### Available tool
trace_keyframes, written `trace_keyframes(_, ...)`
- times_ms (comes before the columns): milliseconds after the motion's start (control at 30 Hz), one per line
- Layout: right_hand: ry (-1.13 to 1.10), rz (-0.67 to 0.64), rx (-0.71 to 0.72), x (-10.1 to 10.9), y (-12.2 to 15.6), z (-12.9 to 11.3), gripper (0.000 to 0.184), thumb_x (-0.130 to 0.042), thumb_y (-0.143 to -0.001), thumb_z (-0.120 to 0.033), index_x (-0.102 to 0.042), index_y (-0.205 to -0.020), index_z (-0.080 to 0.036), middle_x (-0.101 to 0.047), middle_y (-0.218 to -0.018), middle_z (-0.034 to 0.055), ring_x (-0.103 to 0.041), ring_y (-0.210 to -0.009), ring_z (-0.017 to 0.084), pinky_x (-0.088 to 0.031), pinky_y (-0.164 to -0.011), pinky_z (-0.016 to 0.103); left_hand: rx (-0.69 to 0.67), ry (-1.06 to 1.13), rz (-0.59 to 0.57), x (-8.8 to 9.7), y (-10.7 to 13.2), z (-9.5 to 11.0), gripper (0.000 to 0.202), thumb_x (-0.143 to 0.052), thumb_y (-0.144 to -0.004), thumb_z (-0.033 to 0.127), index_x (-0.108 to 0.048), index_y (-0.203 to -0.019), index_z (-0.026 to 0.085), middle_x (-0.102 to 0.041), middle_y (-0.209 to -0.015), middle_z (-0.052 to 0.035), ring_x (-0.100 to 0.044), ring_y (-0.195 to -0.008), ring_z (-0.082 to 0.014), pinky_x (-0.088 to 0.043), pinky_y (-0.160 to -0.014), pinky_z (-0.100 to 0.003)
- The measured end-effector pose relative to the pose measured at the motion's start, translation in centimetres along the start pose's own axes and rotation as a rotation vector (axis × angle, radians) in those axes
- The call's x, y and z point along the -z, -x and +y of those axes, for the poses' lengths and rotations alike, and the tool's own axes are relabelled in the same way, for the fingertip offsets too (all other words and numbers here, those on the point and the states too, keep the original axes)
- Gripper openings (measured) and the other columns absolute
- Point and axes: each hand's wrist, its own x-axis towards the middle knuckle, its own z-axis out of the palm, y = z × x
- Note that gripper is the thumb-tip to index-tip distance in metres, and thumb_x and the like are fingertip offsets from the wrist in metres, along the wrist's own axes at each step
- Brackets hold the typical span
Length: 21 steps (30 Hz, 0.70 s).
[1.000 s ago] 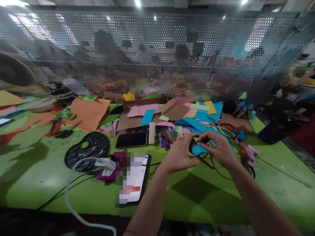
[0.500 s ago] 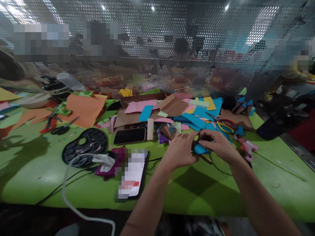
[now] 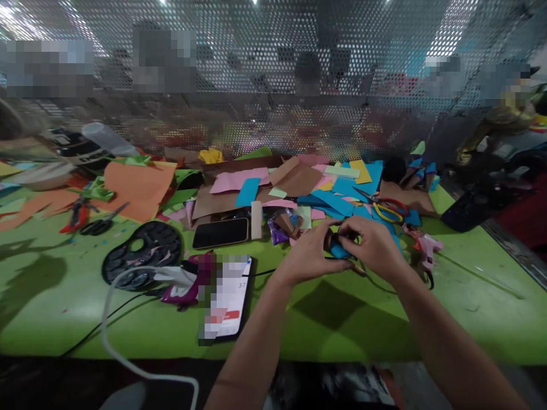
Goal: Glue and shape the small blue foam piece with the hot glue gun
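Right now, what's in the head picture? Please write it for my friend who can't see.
A left hand and right hand hold a small blue piece over a green table. Coloured paper lies heaped behind; a dark phone, a lit phone and a black palette lie to the left, a pink glue gun to the right.

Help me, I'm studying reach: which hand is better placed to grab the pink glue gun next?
Probably the right hand: it is nearer the pink glue gun, with the left hand farther off. Both are at the blue piece.
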Motion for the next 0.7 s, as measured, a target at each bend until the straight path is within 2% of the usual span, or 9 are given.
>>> trace_keyframes(167, 0.075, 0.006, 0.036, 0.06, 0.06, -0.01, 0.005, -0.059, -0.086, -0.019, -0.063, -0.084, -0.019, -0.068, -0.084, 0.0045, -0.062, -0.079, 0.020, -0.042, -0.070, 0.029, 0.015, 0.064, -0.018, -0.10, -0.05, -0.13, 0.066, -0.070, -0.076, 0.038, -0.042, -0.133, 0.020, -0.062, -0.113, -0.0083, -0.060, -0.091, -0.0223, -0.047, -0.081, -0.034)
trace_keyframes(400, 0.123, -0.028, 0.091, 0.00, -0.07, 0.14, 0.010, -0.057, -0.091, -0.023, -0.064, -0.084, -0.021, -0.068, -0.086, 0.0065, -0.061, -0.082, 0.022, -0.042, -0.072, 0.032, 0.002, 0.115, -0.052, -0.18, -0.01, 0.00, 0.055, -0.064, -0.079, 0.031, -0.047, -0.129, 0.022, -0.062, -0.115, -0.0071, -0.060, -0.099, -0.0224, -0.047, -0.087, -0.034)
trace_keyframes(567, -0.086, -0.044, -0.012, 0.06, -0.14, 0.15, 0.010, -0.059, -0.089, -0.025, -0.066, -0.083, -0.022, -0.071, -0.087, 0.0047, -0.063, -0.081, 0.020, -0.044, -0.072, 0.031, 0.019, 0.079, -0.072, -0.11, -0.16, -0.05, 0.046, -0.061, -0.083, 0.035, -0.052, -0.125, 0.020, -0.065, -0.111, -0.0075, -0.060, -0.097, -0.0241, -0.048, -0.085, -0.036)
trace_keyframes(700, -0.310, -0.046, -0.112, -0.25, -0.18, 0.49, 0.010, -0.063, -0.088, -0.030, -0.067, -0.084, -0.022, -0.072, -0.083, 0.0021, -0.064, -0.077, 0.018, -0.046, -0.070, 0.030, -0.019, 0.086, -0.069, -0.03, -0.26, -0.38, 0.051, -0.060, -0.085, 0.038, -0.050, -0.131, 0.019, -0.063, -0.123, -0.0097, -0.058, -0.109, -0.0273, -0.045, -0.095, -0.039)
